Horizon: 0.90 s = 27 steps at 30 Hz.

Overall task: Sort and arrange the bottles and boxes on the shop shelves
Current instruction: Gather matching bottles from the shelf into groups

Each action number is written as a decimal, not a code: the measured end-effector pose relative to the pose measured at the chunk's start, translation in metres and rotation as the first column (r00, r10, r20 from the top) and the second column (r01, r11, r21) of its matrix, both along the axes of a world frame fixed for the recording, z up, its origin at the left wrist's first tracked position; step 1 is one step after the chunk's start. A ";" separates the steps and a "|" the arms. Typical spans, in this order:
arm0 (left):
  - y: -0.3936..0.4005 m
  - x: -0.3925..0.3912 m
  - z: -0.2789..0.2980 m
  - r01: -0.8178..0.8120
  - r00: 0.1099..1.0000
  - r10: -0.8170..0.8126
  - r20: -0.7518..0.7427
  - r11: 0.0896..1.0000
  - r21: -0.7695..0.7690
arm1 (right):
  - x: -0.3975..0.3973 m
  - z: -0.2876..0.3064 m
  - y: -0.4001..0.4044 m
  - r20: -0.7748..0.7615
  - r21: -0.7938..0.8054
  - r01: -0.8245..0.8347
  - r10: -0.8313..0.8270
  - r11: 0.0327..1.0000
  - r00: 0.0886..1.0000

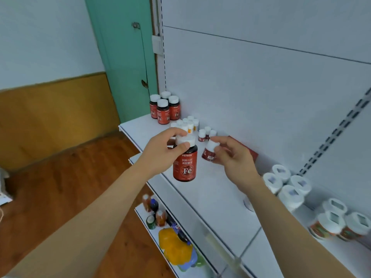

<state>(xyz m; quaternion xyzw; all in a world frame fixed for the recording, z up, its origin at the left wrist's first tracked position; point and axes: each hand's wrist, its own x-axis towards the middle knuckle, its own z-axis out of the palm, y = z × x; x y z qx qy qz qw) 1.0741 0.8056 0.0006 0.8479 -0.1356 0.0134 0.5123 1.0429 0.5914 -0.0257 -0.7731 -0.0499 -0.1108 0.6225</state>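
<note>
White shelf beside a green door: left hand grips the Fe bottle by its cap; at 3 o'clock, right hand pinches a small red bottle.

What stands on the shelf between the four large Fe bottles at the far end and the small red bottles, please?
In the head view, a cluster of small white bottles stands between the Fe bottles and the small red bottles.

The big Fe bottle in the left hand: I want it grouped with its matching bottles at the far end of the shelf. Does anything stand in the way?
Yes. A cluster of small white bottles stands on the shelf between the big Fe bottle and the matching bottles. The shelf's front edge looks free.
</note>
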 end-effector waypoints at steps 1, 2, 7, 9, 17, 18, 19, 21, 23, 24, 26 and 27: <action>0.003 0.014 0.001 0.000 1.000 0.000 0.013 1.000 -0.008 | 0.012 0.002 0.003 -0.012 0.032 -0.020 0.021 0.999 1.000; 0.006 0.030 0.001 0.007 1.000 -0.007 0.012 1.000 -0.014 | 0.026 0.003 0.007 -0.025 0.042 -0.034 0.035 0.999 0.999; 0.022 0.100 -0.008 0.076 0.997 -0.076 0.010 0.997 -0.005 | 0.083 0.002 0.024 -0.097 0.003 -0.008 0.008 1.000 0.995; 0.029 0.129 -0.011 0.119 0.993 -0.119 0.015 0.993 -0.015 | 0.103 0.001 0.031 -0.109 -0.013 0.019 -0.020 1.000 0.994; 0.046 0.232 -0.011 0.402 0.916 -0.401 0.026 0.914 -0.049 | 0.158 0.002 0.057 -0.120 -0.190 0.307 -0.333 0.933 0.935; 0.049 0.240 -0.010 0.435 0.900 -0.435 0.024 0.899 -0.045 | 0.161 0.001 0.061 -0.113 -0.225 0.346 -0.377 0.911 0.919; 0.051 0.248 -0.009 0.464 0.886 -0.463 0.022 0.885 -0.040 | 0.164 0.000 0.065 -0.109 -0.263 0.383 -0.422 0.885 0.900; 0.055 0.262 -0.009 0.519 0.855 -0.519 0.025 0.854 -0.027 | 0.167 -0.001 0.074 -0.125 -0.349 0.436 -0.502 0.830 0.856; 0.056 0.272 -0.010 0.564 0.826 -0.564 0.022 0.825 -0.020 | 0.167 -0.006 0.079 -0.146 -0.437 0.458 -0.563 0.774 0.814; 0.056 0.275 -0.011 0.583 0.812 -0.583 0.019 0.812 -0.022 | 0.166 -0.008 0.081 -0.133 -0.490 0.462 -0.587 0.739 0.798; 0.054 0.281 -0.012 0.621 0.784 -0.621 0.022 0.783 -0.027 | 0.164 -0.008 0.082 -0.081 -0.580 0.478 -0.631 0.660 0.772; 0.052 0.283 -0.012 0.636 0.772 -0.636 0.025 0.771 -0.027 | 0.164 -0.009 0.082 -0.058 -0.617 0.481 -0.645 0.623 0.762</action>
